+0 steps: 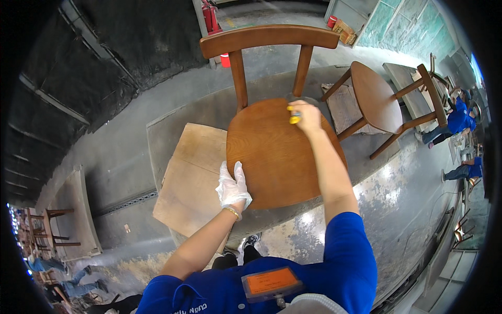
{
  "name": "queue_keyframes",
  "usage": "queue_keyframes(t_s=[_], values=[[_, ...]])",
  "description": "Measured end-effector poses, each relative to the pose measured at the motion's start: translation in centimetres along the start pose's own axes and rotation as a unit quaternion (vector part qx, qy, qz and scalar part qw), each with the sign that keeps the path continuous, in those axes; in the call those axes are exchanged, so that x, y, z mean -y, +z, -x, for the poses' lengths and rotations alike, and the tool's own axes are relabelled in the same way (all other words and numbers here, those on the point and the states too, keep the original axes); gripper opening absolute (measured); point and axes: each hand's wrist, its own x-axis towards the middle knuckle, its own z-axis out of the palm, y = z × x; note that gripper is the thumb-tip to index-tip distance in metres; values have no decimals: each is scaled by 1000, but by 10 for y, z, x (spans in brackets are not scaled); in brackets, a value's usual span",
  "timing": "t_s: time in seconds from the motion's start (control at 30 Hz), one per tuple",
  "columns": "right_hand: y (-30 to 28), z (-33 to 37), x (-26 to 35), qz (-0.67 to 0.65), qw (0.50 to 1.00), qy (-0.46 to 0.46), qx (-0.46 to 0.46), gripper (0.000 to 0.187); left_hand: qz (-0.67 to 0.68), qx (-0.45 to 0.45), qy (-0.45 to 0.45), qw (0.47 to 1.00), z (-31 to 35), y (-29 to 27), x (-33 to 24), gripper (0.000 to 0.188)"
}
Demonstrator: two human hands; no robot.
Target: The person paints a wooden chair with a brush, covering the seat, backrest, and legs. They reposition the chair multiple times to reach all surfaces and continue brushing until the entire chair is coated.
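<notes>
A brown wooden chair [280,152] stands before me, its curved backrest on the far side. My left hand [232,187], in a thin clear glove, holds the seat's near left edge, thumb on top and fingers along the side. Over the far right part of the seat, my bare right hand [307,117] is closed around a small yellow and dark tool [295,115]. Its exact kind is hidden by the fingers.
Cardboard [196,172] lies left of the chair on a low grey platform [162,136]. A second wooden chair [374,97] leans over at the right. Farther right are people in blue shirts [460,118]; a dark sheeted wall [120,42] stands at the far left.
</notes>
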Motion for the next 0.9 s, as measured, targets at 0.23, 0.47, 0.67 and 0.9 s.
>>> queue_keyframes(t_s=[0.23, 0.47, 0.67, 0.9], values=[[35, -11, 51, -5, 999, 34, -20, 24, 5, -1, -7, 1000, 2, 2, -2, 69], [89, 9, 158, -296, 930, -203, 78, 12, 45, -1, 17, 999, 5, 5, 0, 66], [-12, 60, -21, -52, 994, 53, -76, 7, 29, -36, 37, 998, -4, 12, 8, 69], [45, 71, 119, -92, 989, 69, -95, 15, 40, -5, 37, 999, -9, 18, 24, 72]])
